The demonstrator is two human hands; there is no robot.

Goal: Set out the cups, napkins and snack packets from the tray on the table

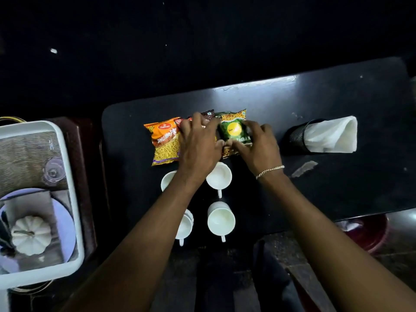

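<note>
Both hands are pinching the green packet: left hand gripping at 9 o'clock, right hand at 3. Four cups are sitting at 6 on the surface.

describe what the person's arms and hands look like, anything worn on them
Both forearms are bare, with no sleeves in view and no gloves. The right hand has a thin, light-coloured chain bracelet around its wrist. The left hand may carry a ring on one finger, but it is too small to tell. No watch shows on either wrist.
</note>
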